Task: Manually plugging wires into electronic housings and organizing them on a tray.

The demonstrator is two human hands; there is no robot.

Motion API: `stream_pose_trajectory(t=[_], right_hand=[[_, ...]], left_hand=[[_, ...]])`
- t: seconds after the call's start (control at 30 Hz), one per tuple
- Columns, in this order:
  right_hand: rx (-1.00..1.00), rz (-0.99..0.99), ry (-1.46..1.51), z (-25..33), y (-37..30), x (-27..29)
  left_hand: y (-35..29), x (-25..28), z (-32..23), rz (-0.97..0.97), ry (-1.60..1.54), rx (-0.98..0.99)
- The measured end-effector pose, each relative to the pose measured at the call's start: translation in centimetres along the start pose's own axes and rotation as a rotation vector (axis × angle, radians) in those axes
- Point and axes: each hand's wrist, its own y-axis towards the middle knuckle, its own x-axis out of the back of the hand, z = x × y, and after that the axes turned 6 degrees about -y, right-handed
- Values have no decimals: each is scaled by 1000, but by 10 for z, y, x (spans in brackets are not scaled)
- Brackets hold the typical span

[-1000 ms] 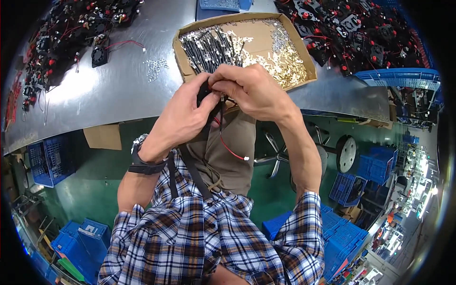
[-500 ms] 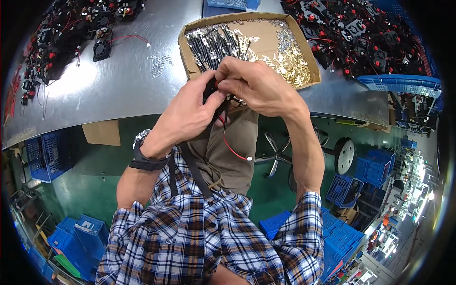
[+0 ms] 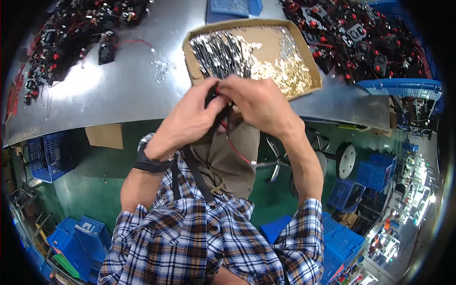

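Observation:
My left hand (image 3: 190, 114) grips a small black part (image 3: 212, 95) with a bit of red at its top, above my lap at the table's near edge. Its fingers cover most of the part, so I cannot make out its full shape. A red wire (image 3: 239, 153) with a small white connector dangles from it. My right hand (image 3: 268, 102) is closed at the same part, fingertips pinched beside the red bit; what they pinch is hidden and blurred. Just beyond both hands lies a shallow cardboard tray (image 3: 271, 39) with black cable-like strips (image 3: 216, 54) and gold-coloured metal terminals (image 3: 289, 76).
Piles of black assemblies with red wires lie on the metal table (image 3: 128, 95) at left and right (image 3: 332, 35). Small silver pieces (image 3: 163, 71) sit left of the tray. A blue bin (image 3: 232, 6) stands behind it. Stools (image 3: 345, 158) and blue crates (image 3: 342, 240) surround me.
My right hand has turned slightly and is now blurred by motion at the black part. The dangling wire has swung a little to the right. The whole view has shifted slightly.

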Motion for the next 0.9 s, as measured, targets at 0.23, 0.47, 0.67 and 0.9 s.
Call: stream_pose_trajectory(t=[0.23,0.47,0.67,0.9], right_hand=[[-93,-31,-63,17,-2,0],[-201,-100,112,23,-3,-6],[-154,-266,49,25,-10,-18],[92,-155,-254,23,-10,-3]], left_hand=[[-3,0,3,34,-20,13],[0,2,19,-19,125,-156],[5,5,24,-14,153,-107],[3,4,17,-23,212,-148]])
